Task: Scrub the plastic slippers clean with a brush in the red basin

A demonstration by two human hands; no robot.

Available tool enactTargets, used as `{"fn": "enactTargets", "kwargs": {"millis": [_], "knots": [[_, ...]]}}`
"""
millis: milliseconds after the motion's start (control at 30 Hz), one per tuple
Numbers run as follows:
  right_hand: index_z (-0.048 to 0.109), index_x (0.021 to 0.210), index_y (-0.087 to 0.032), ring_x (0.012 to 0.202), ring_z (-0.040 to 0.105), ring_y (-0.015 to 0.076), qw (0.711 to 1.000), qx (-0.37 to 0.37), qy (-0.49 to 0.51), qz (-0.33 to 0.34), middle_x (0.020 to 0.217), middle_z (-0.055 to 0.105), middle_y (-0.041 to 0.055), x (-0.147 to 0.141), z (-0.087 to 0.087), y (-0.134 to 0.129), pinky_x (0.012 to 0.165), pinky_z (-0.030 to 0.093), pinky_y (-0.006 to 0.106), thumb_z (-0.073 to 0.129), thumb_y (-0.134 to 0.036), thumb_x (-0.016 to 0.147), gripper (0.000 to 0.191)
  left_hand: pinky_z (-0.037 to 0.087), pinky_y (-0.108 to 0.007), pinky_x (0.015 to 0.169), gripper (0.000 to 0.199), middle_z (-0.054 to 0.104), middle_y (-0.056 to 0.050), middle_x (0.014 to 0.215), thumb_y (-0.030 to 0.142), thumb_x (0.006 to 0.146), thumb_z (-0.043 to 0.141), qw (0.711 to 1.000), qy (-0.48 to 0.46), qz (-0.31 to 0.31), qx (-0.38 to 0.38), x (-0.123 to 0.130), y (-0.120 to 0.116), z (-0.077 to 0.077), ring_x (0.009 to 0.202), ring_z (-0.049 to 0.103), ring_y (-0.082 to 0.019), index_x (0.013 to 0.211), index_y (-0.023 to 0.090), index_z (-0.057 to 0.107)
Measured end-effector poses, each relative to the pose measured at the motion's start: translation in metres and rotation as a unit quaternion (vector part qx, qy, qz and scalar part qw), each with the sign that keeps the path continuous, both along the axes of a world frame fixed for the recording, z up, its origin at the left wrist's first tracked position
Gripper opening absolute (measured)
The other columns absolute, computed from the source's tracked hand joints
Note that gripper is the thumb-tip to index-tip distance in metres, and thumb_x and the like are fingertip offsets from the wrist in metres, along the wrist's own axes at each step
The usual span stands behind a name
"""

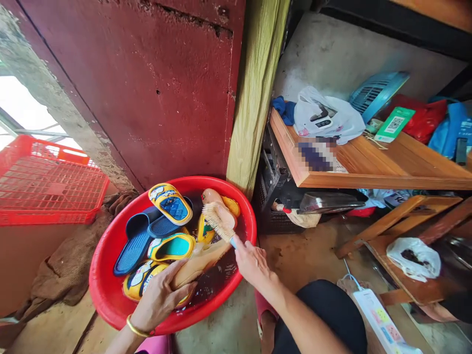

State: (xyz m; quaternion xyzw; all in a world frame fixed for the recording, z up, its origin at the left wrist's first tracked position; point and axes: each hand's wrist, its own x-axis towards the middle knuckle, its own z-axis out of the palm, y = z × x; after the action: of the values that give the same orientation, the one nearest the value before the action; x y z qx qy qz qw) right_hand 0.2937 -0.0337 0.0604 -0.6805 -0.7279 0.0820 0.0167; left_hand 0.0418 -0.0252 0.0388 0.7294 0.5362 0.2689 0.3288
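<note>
A red basin (pixel 96 275) held blue and yellow slippers (pixel 132 251) in dark water (pixel 221 275). Over it, the left hand (pixel 157 300) curled around one end of a smooth tan slipper (pixel 201 264), slanting upward rightward. The right hand (pixel 254 263) closed around a pale-bristled brush (pixel 218 222).

Glossy plastic tub (pixel 99 275); smooth wood tabletop (pixel 391 156); rough cloth sacking (pixel 61 268).

Smooth gold-coloured bangle (pixel 137 328) around left wrist (pixel 145 317); both forearms (pixel 300 314) bare.
</note>
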Motion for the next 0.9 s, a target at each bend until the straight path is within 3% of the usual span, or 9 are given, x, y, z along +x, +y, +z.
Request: {"fn": "enactTargets", "kwargs": {"millis": [67,233,300,433,500,633,733,800,900], "knots": [[0.04,0.152,-0.022,0.083,0.071,0.0228,1.0,0.003,0.011,0.003,0.103,0.071,0.0115,-0.003,-0.001,-0.005,0.071,0.052,0.03,0.039,-0.023,0.101,0.05,0.057,-0.029,0.074,0.046,0.078,-0.004,0.097,0.048,0.075,0.067,1.0,0.002,-0.01,0.006,0.001,0.0,-0.002,0.082,0.072,-0.023,0.112,0.022,0.07],[0.026,0.158,-0.026,0.073,0.068,0.0213,0.975,0.05,0.072,0.204,0.104,0.071,0.0079,-0.04,-0.005,-0.039,0.06,0.052,0.03,0.044,-0.027,0.098,0.063,0.058,-0.035,0.065,0.034,0.072,-0.003,0.069,0.05,0.076,0.063,0.999,-0.025,0.001,-0.041,0.003,0.003,-0.003,0.069,0.068,-0.025,0.093,0.024,0.075],[0.028,0.158,-0.027,0.075,0.069,0.0216,0.982,0.048,0.059,0.174,0.105,0.071,0.0078,-0.036,-0.006,-0.031,0.062,0.053,0.03,0.043,-0.028,0.099,0.061,0.06,-0.037,0.072,0.038,0.074,-0.004,0.076,0.051,0.074,0.065,0.998,-0.044,0.013,-0.047,-0.002,0.003,0.001,0.076,0.069,-0.026,0.098,0.024,0.075],[0.041,0.153,-0.025,0.084,0.073,0.0237,0.998,0.033,0.047,-0.005,0.106,0.073,0.0105,0.008,-0.012,0.007,0.075,0.056,0.033,0.042,-0.027,0.1,0.053,0.059,-0.038,0.087,0.052,0.076,-0.005,0.101,0.051,0.07,0.074,0.986,-0.137,0.05,-0.078,-0.016,0.0,0.009,0.098,0.07,-0.031,0.115,0.026,0.071],[0.047,0.15,-0.021,0.095,0.072,0.0234,0.993,0.049,0.094,-0.048,0.112,0.074,0.0125,0.025,-0.017,0.019,0.085,0.056,0.033,0.041,-0.023,0.1,0.05,0.06,-0.038,0.085,0.054,0.076,-0.005,0.107,0.05,0.068,0.076,0.976,-0.177,0.062,-0.113,-0.022,-0.002,0.011,0.099,0.07,-0.032,0.117,0.028,0.07],[0.048,0.15,-0.017,0.111,0.068,0.021,0.968,0.112,0.225,0.013,0.131,0.068,0.0126,0.028,-0.024,0.014,0.098,0.053,0.03,0.04,-0.021,0.099,0.052,0.062,-0.037,0.078,0.055,0.076,-0.005,0.105,0.051,0.064,0.08,0.963,-0.198,0.083,-0.162,-0.028,-0.002,0.018,0.095,0.071,-0.032,0.113,0.026,0.072],[0.046,0.151,-0.018,0.113,0.067,0.0203,0.95,0.13,0.276,0.066,0.131,0.068,0.011,0.024,-0.022,0.009,0.1,0.053,0.03,0.041,-0.024,0.099,0.052,0.061,-0.035,0.08,0.059,0.077,-0.004,0.106,0.049,0.062,0.082,0.961,-0.2,0.088,-0.169,-0.032,0.001,0.023,0.097,0.071,-0.032,0.114,0.023,0.072],[0.048,0.149,-0.018,0.114,0.067,0.0198,0.944,0.14,0.294,0.057,0.131,0.068,0.0104,0.026,-0.02,0.013,0.101,0.052,0.031,0.04,-0.023,0.099,0.05,0.061,-0.035,0.081,0.061,0.077,-0.005,0.107,0.05,0.063,0.082,0.947,-0.232,0.102,-0.198,-0.034,0.004,0.023,0.098,0.071,-0.032,0.116,0.021,0.071],[0.053,0.144,-0.015,0.115,0.067,0.0211,0.935,0.178,0.306,0.007,0.131,0.068,0.0124,0.028,-0.019,0.02,0.102,0.052,0.032,0.038,-0.023,0.1,0.047,0.062,-0.037,0.081,0.059,0.078,-0.007,0.109,0.048,0.064,0.082,0.894,-0.34,0.149,-0.25,-0.034,0.01,0.017,0.101,0.072,-0.033,0.115,0.019,0.072]]}}
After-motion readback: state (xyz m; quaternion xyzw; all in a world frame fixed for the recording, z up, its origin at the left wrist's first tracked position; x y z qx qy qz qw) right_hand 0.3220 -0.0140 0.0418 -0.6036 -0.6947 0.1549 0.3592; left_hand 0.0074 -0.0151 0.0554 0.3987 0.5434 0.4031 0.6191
